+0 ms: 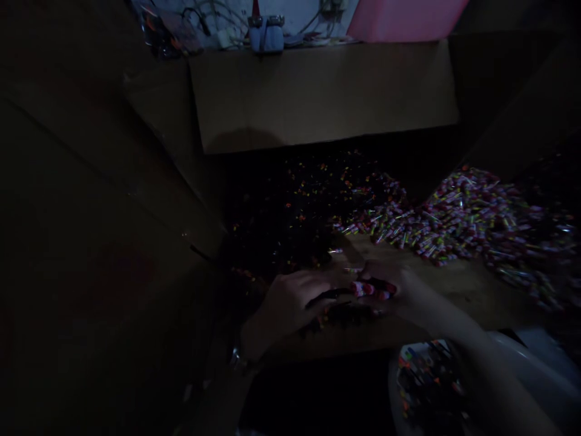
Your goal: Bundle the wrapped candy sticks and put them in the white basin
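The scene is very dark. My left hand (pixel 290 306) rests knuckles up on a wooden board (pixel 458 290), fingers curled round something dark that I cannot make out. My right hand (pixel 394 287) meets it from the right and pinches a small bundle of red and white wrapped candies (pixel 370 289) between the two hands. A large heap of the same small wrapped candies (pixel 472 218) spreads over the board just beyond my hands and off to the right.
A big cardboard box flap (pixel 318 97) stands behind the heap, more cardboard leans at left. Cables and a small blue object (pixel 266 33) lie on a ledge at the top. A white container (pixel 436 375) with colourful pieces sits by my right forearm.
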`<action>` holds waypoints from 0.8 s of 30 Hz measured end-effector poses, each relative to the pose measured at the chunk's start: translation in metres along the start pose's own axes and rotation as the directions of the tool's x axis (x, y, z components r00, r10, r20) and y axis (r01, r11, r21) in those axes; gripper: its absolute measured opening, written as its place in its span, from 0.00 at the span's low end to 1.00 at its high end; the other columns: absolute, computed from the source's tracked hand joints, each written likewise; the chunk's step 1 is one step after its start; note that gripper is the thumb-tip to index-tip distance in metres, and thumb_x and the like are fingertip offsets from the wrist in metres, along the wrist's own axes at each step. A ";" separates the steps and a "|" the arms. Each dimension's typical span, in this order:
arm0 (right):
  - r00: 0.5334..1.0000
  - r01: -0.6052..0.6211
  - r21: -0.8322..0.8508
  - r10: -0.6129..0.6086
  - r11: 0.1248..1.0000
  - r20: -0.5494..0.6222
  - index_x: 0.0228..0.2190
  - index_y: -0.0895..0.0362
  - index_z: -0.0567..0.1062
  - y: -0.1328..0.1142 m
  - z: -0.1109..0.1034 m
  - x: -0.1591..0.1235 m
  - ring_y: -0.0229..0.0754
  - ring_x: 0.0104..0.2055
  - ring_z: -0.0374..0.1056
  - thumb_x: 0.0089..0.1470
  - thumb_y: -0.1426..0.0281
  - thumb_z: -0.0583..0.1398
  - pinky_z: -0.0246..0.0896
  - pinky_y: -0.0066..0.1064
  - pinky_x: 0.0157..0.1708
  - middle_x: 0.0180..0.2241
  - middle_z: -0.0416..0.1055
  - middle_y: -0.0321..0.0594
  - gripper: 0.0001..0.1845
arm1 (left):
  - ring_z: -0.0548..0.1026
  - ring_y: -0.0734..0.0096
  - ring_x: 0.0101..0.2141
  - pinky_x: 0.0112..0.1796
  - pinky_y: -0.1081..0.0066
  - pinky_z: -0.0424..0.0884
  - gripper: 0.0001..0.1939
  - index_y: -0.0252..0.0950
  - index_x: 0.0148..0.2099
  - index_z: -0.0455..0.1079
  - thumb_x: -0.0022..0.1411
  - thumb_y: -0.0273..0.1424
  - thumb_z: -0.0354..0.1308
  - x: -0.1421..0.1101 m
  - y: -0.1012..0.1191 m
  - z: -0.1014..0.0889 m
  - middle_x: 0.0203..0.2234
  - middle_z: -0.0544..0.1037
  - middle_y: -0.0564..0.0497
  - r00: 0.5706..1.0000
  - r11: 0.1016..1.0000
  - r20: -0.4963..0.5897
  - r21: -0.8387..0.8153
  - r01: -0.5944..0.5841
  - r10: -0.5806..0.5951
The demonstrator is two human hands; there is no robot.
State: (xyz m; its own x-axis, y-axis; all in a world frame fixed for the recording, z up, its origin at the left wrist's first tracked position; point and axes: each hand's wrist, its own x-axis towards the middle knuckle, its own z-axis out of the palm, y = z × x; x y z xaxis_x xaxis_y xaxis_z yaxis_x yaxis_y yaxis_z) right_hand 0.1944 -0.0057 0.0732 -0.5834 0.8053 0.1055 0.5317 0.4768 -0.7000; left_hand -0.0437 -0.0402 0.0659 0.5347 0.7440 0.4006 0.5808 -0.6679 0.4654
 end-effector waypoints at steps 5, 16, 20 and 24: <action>0.994 -0.015 0.080 0.006 0.997 0.112 0.30 0.55 0.77 0.007 0.009 -0.002 0.40 0.27 0.66 0.47 0.74 0.59 0.59 0.28 0.28 0.27 0.73 0.37 0.07 | 0.76 0.70 0.41 0.44 0.71 0.70 0.11 0.38 0.46 0.71 0.63 0.27 0.52 -0.009 0.004 0.016 0.40 0.79 0.50 0.998 0.999 0.033 -0.004 -0.052 0.052; 0.977 -0.212 0.061 0.212 0.975 0.002 0.30 0.56 0.78 0.080 0.017 -0.056 0.46 0.30 0.71 0.47 0.69 0.61 0.64 0.33 0.30 0.29 0.76 0.42 0.08 | 0.70 0.64 0.48 0.50 0.61 0.65 0.15 0.37 0.51 0.68 0.67 0.33 0.46 -0.012 -0.025 0.091 0.46 0.75 0.46 0.968 0.948 0.037 -0.196 0.252 -0.250; 0.978 -0.206 -0.104 0.207 0.973 -0.001 0.28 0.59 0.78 0.099 0.000 -0.066 0.45 0.29 0.70 0.49 0.65 0.60 0.62 0.31 0.27 0.29 0.75 0.47 0.10 | 0.71 0.62 0.47 0.51 0.59 0.64 0.15 0.36 0.45 0.72 0.66 0.35 0.46 -0.004 -0.024 0.084 0.43 0.76 0.46 0.878 0.843 -0.129 -0.375 0.386 -0.460; 0.971 -0.225 -0.092 0.216 0.970 -0.104 0.28 0.59 0.78 0.097 -0.001 -0.063 0.45 0.27 0.69 0.51 0.62 0.59 0.61 0.32 0.27 0.28 0.73 0.45 0.13 | 0.74 0.63 0.44 0.48 0.63 0.67 0.19 0.34 0.45 0.71 0.66 0.39 0.44 0.008 -0.012 0.074 0.42 0.78 0.45 0.653 0.475 -0.017 -0.702 0.532 -0.757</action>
State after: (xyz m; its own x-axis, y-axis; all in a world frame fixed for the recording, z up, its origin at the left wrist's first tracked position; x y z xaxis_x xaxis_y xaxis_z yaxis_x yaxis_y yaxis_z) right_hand 0.2839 -0.0098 -0.0008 -0.3882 0.9213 0.0246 0.7035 0.3135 -0.6379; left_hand -0.0013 -0.0275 0.0050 -0.1007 0.9919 -0.0771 0.1291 0.0898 0.9875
